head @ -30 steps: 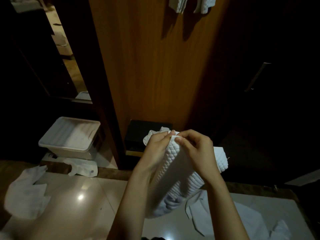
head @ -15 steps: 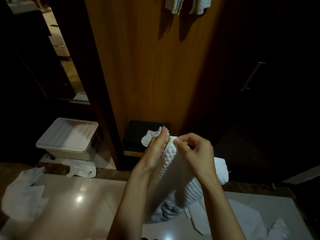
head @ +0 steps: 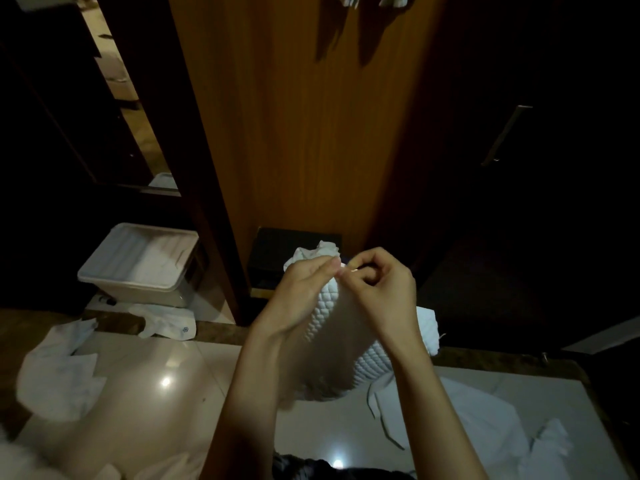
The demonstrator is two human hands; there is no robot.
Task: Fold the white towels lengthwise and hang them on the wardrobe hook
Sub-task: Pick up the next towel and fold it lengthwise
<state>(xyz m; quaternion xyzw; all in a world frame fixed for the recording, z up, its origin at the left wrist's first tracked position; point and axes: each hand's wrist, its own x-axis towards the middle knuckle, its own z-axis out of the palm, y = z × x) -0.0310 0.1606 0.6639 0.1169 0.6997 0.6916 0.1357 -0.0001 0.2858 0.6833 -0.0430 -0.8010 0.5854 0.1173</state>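
Two hands (head: 346,292), one lidded bin (head: 138,265)

towel (head: 341,327): quilted white cloth | wardrobe panel (head: 298,133): matt wood | floor (head: 145,382): glossy tile

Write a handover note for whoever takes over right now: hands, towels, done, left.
Left hand: pinches the top edge of the white quilted towel.
Right hand: fingers pinch the same edge, right beside the left hand.
Towel hangs between both hands above the glossy floor.
Done: two towels already hang at the top of the wooden wardrobe panel; hook itself out of frame.
Left: finish the lengthwise fold, hang this one; more white cloths lie on the floor.
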